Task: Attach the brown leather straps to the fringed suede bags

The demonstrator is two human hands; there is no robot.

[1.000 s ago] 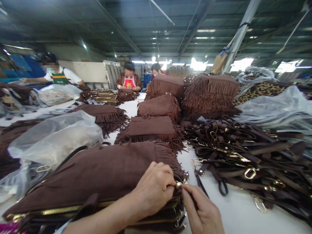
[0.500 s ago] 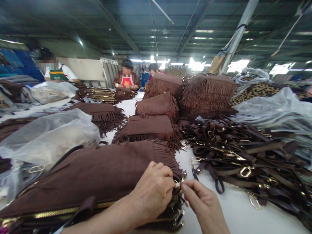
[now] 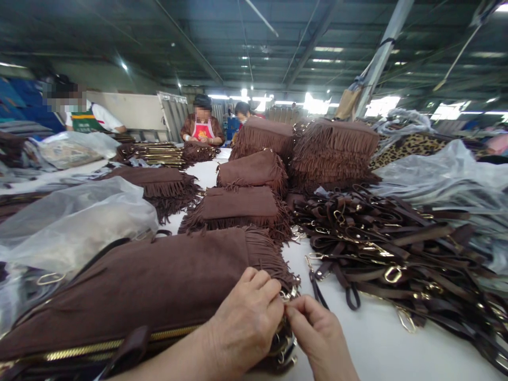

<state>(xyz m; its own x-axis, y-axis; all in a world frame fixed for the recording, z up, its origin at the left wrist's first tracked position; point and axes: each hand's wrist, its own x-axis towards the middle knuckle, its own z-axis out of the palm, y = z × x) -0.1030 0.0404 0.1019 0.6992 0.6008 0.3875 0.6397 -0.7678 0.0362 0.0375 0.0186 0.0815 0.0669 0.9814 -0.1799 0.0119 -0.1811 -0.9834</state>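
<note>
A brown fringed bag [image 3: 190, 270] with a gold zipper [image 3: 119, 344] lies on top of a stack in front of me. My left hand [image 3: 248, 315] is closed at the bag's right end, over its edge. Fingers of my right hand [image 3: 315, 328] pinch together right beside it, touching or nearly touching the left fingertips. Small gold metal fittings [image 3: 291, 292] show around both sets of fingertips. What lies between the fingers is hidden or too small to name.
A heap of dark brown straps [image 3: 381, 248] with gold clasps covers the right of the white table [image 3: 381, 344]. More fringed bags [image 3: 242, 203] are stacked ahead. Clear plastic [image 3: 79, 217] lies at left. Co-workers [image 3: 202, 124] are across the table.
My right hand has shifted slightly left, closer to my left fingers. A small pale piece seen between the fingertips before is now covered. The whole view has drifted slightly.
</note>
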